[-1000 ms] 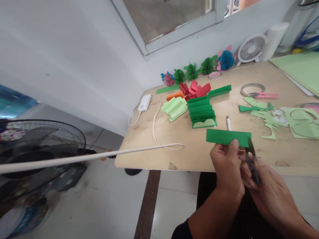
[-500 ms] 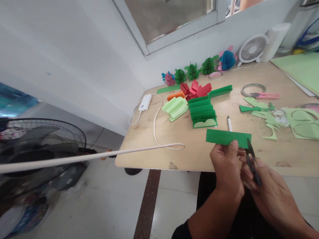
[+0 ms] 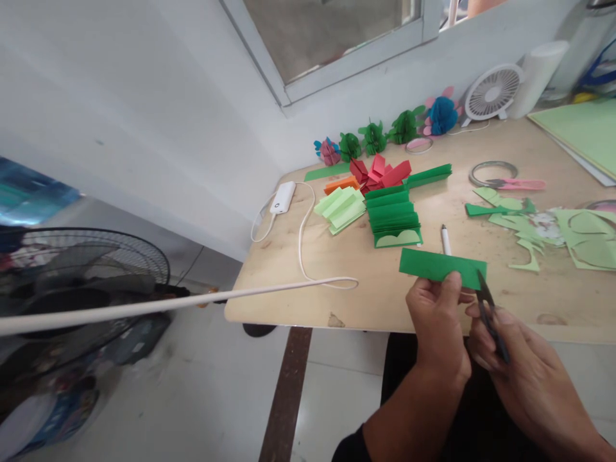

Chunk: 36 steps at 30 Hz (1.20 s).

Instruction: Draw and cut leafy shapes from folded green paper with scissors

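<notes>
My left hand (image 3: 439, 314) pinches a strip of green paper (image 3: 433, 264) by its lower edge, thumb in front. In my right hand (image 3: 510, 346) is a pair of dark scissors (image 3: 491, 324), its blades at the strip's right end. Whether the blades are apart there is hard to make out. Just beyond the strip lies a white pen (image 3: 445, 240). Folded green paper (image 3: 392, 215) with a pale green scalloped piece on its front sits behind and to the left. Pale green paper scraps (image 3: 520, 231) are scattered to the right.
Red folded paper (image 3: 380, 173), light green folded paper (image 3: 341, 208) and pink-handled snips (image 3: 522, 184) lie farther back. Paper figures (image 3: 374, 138) and a small white fan (image 3: 493, 93) line the wall. A white cable (image 3: 269, 292) crosses the table's left side. A floor fan (image 3: 86, 301) stands at left.
The scissors and my right hand have shifted slightly down and right. The strip stays in my left hand. The whole view has moved a little.
</notes>
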Each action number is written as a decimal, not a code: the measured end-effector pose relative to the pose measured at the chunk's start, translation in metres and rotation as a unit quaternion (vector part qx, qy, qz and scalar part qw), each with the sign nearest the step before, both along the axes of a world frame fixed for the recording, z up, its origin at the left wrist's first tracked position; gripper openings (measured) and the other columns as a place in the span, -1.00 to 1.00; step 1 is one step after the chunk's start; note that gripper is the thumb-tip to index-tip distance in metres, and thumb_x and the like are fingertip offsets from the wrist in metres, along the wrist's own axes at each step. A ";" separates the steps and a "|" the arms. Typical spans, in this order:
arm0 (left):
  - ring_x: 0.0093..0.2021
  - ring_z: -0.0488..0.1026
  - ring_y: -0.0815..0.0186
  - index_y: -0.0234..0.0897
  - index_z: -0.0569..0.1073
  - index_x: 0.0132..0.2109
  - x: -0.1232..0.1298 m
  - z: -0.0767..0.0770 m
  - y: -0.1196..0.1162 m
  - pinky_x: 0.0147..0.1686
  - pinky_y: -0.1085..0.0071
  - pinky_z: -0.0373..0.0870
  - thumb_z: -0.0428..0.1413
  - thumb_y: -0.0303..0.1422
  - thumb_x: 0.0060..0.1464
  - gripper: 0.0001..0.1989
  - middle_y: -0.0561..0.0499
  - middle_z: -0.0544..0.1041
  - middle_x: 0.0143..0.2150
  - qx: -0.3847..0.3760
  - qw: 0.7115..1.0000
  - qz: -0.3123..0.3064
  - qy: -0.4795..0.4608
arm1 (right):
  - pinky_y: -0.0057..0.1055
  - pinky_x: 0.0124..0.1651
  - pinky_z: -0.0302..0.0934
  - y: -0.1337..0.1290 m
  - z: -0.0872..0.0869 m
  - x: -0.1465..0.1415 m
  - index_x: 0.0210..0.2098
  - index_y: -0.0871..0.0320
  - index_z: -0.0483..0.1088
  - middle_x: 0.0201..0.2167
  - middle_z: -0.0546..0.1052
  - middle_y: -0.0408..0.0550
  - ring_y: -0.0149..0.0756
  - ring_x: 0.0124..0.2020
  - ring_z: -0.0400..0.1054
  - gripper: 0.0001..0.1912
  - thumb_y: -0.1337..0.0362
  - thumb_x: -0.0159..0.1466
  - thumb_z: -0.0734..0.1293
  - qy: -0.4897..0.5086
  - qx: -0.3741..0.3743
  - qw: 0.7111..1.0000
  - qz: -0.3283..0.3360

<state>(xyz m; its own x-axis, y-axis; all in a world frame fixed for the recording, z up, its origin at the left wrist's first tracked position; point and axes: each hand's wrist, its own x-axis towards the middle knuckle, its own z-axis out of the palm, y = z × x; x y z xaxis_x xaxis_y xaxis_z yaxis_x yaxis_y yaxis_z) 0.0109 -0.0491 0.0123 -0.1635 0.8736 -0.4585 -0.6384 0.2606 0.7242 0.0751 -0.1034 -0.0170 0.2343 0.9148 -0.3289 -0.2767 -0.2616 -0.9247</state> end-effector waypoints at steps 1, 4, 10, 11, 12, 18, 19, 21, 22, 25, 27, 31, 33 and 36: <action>-0.53 0.34 0.44 -0.31 0.44 -0.45 0.000 0.000 0.000 -0.44 0.48 0.27 0.38 -0.15 -0.16 -0.65 0.08 0.40 -0.55 0.000 1.000 0.000 0.001 | -0.42 -0.57 0.13 0.000 0.001 0.000 -0.63 0.04 0.26 -0.63 0.21 -0.19 -0.38 -0.58 0.06 -0.46 -0.22 0.23 0.32 -0.003 0.000 1.000 -0.001; -0.53 0.35 0.43 -0.31 0.44 -0.44 0.000 -0.001 0.000 -0.43 0.47 0.28 0.38 -0.15 -0.15 -0.64 0.07 0.41 -0.55 0.001 1.000 0.000 0.005 | -0.42 -0.58 0.12 -0.001 0.002 0.000 -0.64 0.05 0.25 -0.64 0.21 -0.19 -0.39 -0.59 0.06 -0.44 -0.23 0.23 0.32 -0.003 -0.001 1.000 0.001; -0.53 0.35 0.45 -0.33 0.45 -0.44 -0.002 0.000 -0.001 -0.43 0.49 0.27 0.35 -0.23 -0.12 -0.71 0.07 0.43 -0.54 0.007 1.000 -0.001 0.002 | -0.43 -0.57 0.10 -0.001 0.001 0.000 -0.64 0.06 0.24 -0.64 0.20 -0.19 -0.40 -0.58 0.05 -0.44 -0.21 0.25 0.31 0.004 -0.006 1.000 -0.005; -0.53 0.35 0.45 -0.33 0.45 -0.43 -0.002 0.000 -0.002 -0.43 0.50 0.27 0.35 -0.23 -0.12 -0.71 0.07 0.44 -0.54 0.007 1.000 0.000 0.001 | -0.43 -0.57 0.10 -0.001 0.001 -0.001 -0.64 0.06 0.23 -0.64 0.20 -0.19 -0.40 -0.58 0.05 -0.44 -0.21 0.25 0.32 0.004 -0.006 1.000 -0.006; -0.53 0.35 0.45 -0.33 0.45 -0.43 -0.002 0.000 -0.002 -0.43 0.49 0.26 0.35 -0.23 -0.12 -0.71 0.07 0.44 -0.54 0.009 1.000 -0.001 0.001 | -0.43 -0.58 0.10 -0.001 0.002 -0.001 -0.64 0.05 0.23 -0.64 0.19 -0.20 -0.40 -0.59 0.04 -0.44 -0.21 0.24 0.32 0.003 -0.005 1.000 -0.005; -0.53 0.35 0.44 -0.31 0.44 -0.45 -0.002 -0.003 -0.001 -0.42 0.48 0.27 0.35 -0.20 -0.14 -0.69 0.08 0.42 -0.55 0.004 1.000 0.002 0.013 | -0.43 -0.60 0.09 -0.001 0.003 -0.001 -0.64 0.05 0.23 -0.65 0.18 -0.20 -0.41 -0.60 0.01 -0.44 -0.23 0.20 0.34 0.001 -0.009 1.000 -0.004; -0.53 0.35 0.44 -0.31 0.44 -0.45 -0.002 -0.003 -0.001 -0.42 0.48 0.27 0.35 -0.20 -0.14 -0.69 0.07 0.42 -0.55 0.004 1.000 0.003 0.014 | -0.43 -0.60 0.09 -0.002 0.002 -0.001 -0.64 0.05 0.23 -0.64 0.18 -0.20 -0.41 -0.59 0.01 -0.44 -0.23 0.19 0.35 0.007 -0.012 1.000 -0.006; -0.53 0.36 0.43 -0.31 0.45 -0.45 -0.002 -0.004 0.000 -0.42 0.47 0.28 0.34 -0.20 -0.15 -0.70 0.07 0.43 -0.54 0.004 1.000 0.002 0.018 | -0.43 -0.59 0.09 -0.003 -0.001 0.000 -0.63 0.06 0.23 -0.63 0.19 -0.20 -0.40 -0.58 0.02 -0.45 -0.22 0.19 0.36 0.014 -0.016 1.000 -0.008; -0.53 0.36 0.43 -0.30 0.45 -0.44 -0.002 -0.004 0.000 -0.42 0.47 0.28 0.34 -0.20 -0.15 -0.71 0.07 0.43 -0.54 0.003 1.000 0.002 0.020 | -0.44 -0.58 0.10 -0.003 -0.002 0.000 -0.62 0.05 0.23 -0.62 0.19 -0.20 -0.40 -0.57 0.03 -0.45 -0.22 0.19 0.36 0.016 -0.017 1.000 -0.009; -0.54 0.34 0.44 -0.30 0.45 -0.44 -0.002 -0.003 0.000 -0.43 0.47 0.27 0.33 -0.19 -0.15 -0.71 0.06 0.42 -0.54 0.002 1.000 -0.001 0.018 | -0.44 -0.57 0.11 -0.003 -0.003 0.000 -0.61 0.05 0.24 -0.61 0.19 -0.20 -0.40 -0.56 0.03 -0.47 -0.21 0.20 0.36 0.022 -0.023 0.999 -0.013; -0.54 0.33 0.45 -0.31 0.44 -0.45 -0.002 -0.002 0.000 -0.45 0.49 0.26 0.33 -0.20 -0.15 -0.71 0.07 0.42 -0.54 0.004 1.000 -0.006 0.014 | -0.44 -0.58 0.09 -0.003 -0.003 0.000 -0.61 0.06 0.24 -0.62 0.19 -0.21 -0.41 -0.57 0.02 -0.46 -0.22 0.20 0.36 0.018 -0.029 0.999 -0.013; -0.56 0.32 0.46 -0.31 0.43 -0.46 -0.002 0.001 0.000 -0.48 0.50 0.25 0.36 -0.17 -0.18 -0.66 0.05 0.44 -0.53 -0.003 1.000 -0.015 -0.001 | -0.43 -0.58 0.09 -0.003 -0.003 -0.001 -0.64 0.06 0.23 -0.64 0.19 -0.20 -0.40 -0.57 0.02 -0.44 -0.25 0.16 0.37 0.015 -0.035 0.999 -0.010; -0.58 0.30 0.46 -0.31 0.42 -0.47 -0.003 0.003 0.000 -0.52 0.51 0.22 0.37 -0.17 -0.20 -0.64 0.05 0.43 -0.53 -0.007 1.000 -0.015 -0.011 | -0.43 -0.56 0.12 -0.004 -0.003 -0.001 -0.63 0.06 0.24 -0.62 0.20 -0.20 -0.39 -0.55 0.04 -0.45 -0.24 0.16 0.38 0.022 -0.042 0.999 -0.007; -0.61 0.28 0.48 -0.31 0.42 -0.48 -0.003 0.005 0.000 -0.56 0.52 0.18 0.35 -0.19 -0.19 -0.67 0.07 0.41 -0.56 -0.003 1.000 -0.022 -0.015 | -0.43 -0.54 0.14 -0.006 -0.004 -0.001 -0.59 0.06 0.28 -0.60 0.23 -0.19 -0.38 -0.53 0.08 -0.49 -0.21 0.18 0.38 0.032 -0.040 0.999 -0.006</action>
